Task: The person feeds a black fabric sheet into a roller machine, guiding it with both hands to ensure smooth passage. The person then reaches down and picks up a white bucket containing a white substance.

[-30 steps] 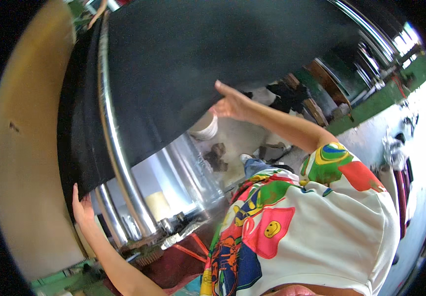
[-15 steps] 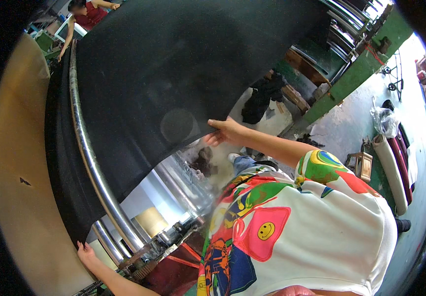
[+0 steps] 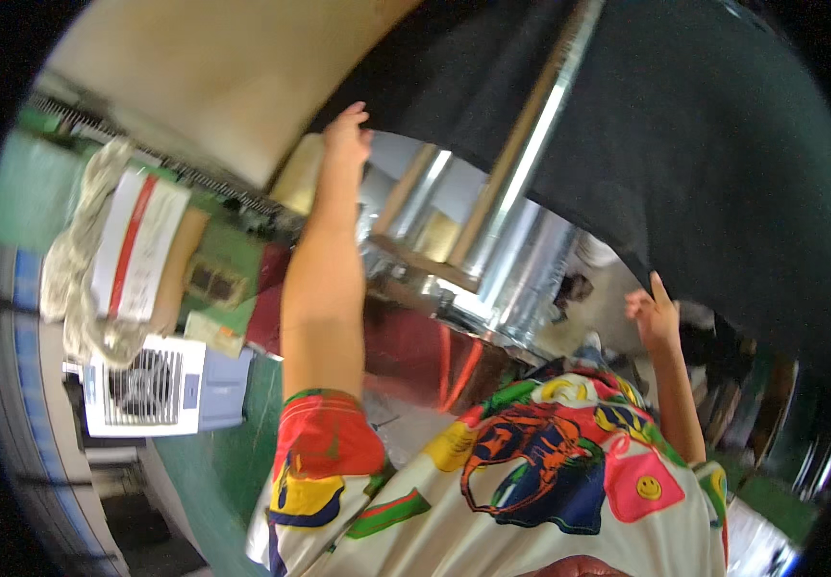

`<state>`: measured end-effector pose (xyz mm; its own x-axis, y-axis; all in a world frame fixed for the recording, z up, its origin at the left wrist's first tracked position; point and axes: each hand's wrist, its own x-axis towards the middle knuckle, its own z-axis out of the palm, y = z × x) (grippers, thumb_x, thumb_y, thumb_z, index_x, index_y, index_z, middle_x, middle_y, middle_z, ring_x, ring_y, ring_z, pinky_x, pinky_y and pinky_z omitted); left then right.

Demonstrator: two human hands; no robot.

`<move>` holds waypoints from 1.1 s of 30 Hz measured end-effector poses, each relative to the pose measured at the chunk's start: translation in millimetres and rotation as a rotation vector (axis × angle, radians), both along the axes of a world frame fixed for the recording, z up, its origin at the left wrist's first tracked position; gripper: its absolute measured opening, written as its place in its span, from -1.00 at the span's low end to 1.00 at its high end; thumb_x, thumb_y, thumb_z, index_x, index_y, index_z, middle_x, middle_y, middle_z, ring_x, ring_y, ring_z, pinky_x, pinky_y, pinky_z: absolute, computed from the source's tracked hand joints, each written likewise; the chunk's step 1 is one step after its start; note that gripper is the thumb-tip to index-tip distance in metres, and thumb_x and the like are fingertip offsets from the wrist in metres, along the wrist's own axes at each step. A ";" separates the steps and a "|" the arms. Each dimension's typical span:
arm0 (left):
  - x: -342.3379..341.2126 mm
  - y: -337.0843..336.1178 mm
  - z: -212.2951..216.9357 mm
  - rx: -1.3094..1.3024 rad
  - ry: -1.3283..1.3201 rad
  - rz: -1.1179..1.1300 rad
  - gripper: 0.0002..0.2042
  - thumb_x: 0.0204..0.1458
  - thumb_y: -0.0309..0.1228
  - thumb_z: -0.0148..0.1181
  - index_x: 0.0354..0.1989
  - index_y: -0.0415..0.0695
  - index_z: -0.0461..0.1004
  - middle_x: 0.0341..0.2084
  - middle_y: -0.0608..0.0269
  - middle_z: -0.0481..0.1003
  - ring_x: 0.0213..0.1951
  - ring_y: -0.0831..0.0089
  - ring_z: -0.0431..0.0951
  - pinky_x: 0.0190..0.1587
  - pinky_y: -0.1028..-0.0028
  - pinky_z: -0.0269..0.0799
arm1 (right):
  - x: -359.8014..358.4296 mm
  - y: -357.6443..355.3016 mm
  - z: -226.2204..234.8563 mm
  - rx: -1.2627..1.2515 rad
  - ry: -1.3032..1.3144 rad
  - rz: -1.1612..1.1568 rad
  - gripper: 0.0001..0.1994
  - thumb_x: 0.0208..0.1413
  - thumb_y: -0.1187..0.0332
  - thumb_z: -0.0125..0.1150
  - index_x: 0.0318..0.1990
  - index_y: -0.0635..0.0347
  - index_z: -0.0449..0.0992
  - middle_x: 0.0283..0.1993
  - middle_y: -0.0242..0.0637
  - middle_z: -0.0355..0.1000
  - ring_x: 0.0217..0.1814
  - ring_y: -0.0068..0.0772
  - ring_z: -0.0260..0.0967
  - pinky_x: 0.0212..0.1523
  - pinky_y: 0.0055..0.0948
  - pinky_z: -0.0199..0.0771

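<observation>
A broad sheet of black fabric (image 3: 723,163) runs over a long shiny metal roller (image 3: 531,144). My left hand (image 3: 346,139) reaches forward to the fabric's near edge, beside the large tan drum (image 3: 213,67). Its fingers are stretched and a little blurred, with a gap between thumb and fingers. At the fabric's lower edge on the right is my right hand (image 3: 656,317). One finger points up against the black cloth, and the others are loosely bent and apart from it. Neither hand shows a closed grip.
Shorter metal rollers (image 3: 415,192) and a dark red panel (image 3: 406,361) lie between my arms. At left are a toothed chain (image 3: 146,144), a bundle of pale rope (image 3: 79,260), a white-and-red box (image 3: 136,245) and a white fan unit (image 3: 146,389) on a green surface.
My view has swung left, so drum, roller and fabric appear turned and further right. The rope and fan unit have come into view; the other person has gone out of it. Both hands remain at the fabric edge.
</observation>
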<state>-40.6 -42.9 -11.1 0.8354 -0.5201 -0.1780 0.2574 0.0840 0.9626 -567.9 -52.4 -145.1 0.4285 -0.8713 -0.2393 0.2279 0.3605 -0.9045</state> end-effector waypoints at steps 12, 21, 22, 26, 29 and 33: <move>-10.0 -9.3 -1.6 0.029 -0.054 -0.008 -0.87 -0.20 -0.55 0.09 -0.42 -0.12 0.47 -0.27 0.18 0.40 -0.30 0.34 0.36 -0.27 0.39 0.23 | 57.2 -5.6 43.0 0.002 0.067 0.189 -0.51 0.10 0.08 -0.26 -0.61 0.34 0.38 -0.66 -0.25 0.31 -0.63 -0.48 0.26 -0.55 -0.50 0.31; -19.5 -5.4 15.8 0.024 0.180 0.195 -0.84 -0.19 -0.52 0.08 -0.36 -0.20 0.43 -0.24 0.11 0.37 -0.26 0.31 0.34 -0.20 0.33 0.20 | 105.5 -5.8 44.4 0.106 -0.032 0.329 -0.48 0.09 0.07 -0.28 -0.68 0.30 0.37 -0.67 -0.20 0.34 -0.68 -0.43 0.28 -0.57 -0.49 0.34; -34.7 -3.6 23.4 0.051 0.134 0.054 -0.85 -0.19 -0.53 0.07 -0.38 -0.21 0.43 -0.23 0.10 0.36 -0.25 0.31 0.34 -0.18 0.32 0.20 | 110.0 -5.7 44.8 0.119 -0.036 0.347 -0.48 0.09 0.07 -0.28 -0.68 0.30 0.37 -0.67 -0.19 0.34 -0.68 -0.43 0.28 -0.58 -0.48 0.34; 6.7 9.5 6.0 -0.004 0.137 0.260 -0.83 -0.19 -0.58 0.04 -0.36 -0.15 0.45 -0.17 0.17 0.34 -0.17 0.32 0.32 -0.12 0.24 0.16 | 133.5 -6.1 47.3 0.105 -0.074 0.407 -0.47 0.08 0.04 -0.28 -0.68 0.31 0.37 -0.67 -0.18 0.34 -0.69 -0.42 0.26 -0.57 -0.47 0.32; -1.3 4.6 9.3 -0.013 0.174 0.302 -0.80 -0.19 -0.55 0.05 -0.33 -0.09 0.45 -0.12 0.20 0.31 -0.10 0.31 0.28 -0.07 0.20 0.11 | 149.4 -4.6 52.2 0.089 -0.070 0.431 -0.48 0.09 0.05 -0.29 -0.67 0.31 0.38 -0.67 -0.18 0.33 -0.68 -0.42 0.26 -0.57 -0.47 0.32; -27.7 -1.7 15.2 0.105 0.016 -0.063 -0.80 -0.20 -0.54 0.08 -0.34 -0.06 0.47 -0.15 0.24 0.34 -0.08 0.31 0.22 -0.06 0.20 0.05 | 176.6 -4.7 55.0 0.115 -0.105 0.454 -0.49 0.09 0.06 -0.30 -0.67 0.30 0.35 -0.68 -0.19 0.32 -0.69 -0.41 0.25 -0.60 -0.47 0.31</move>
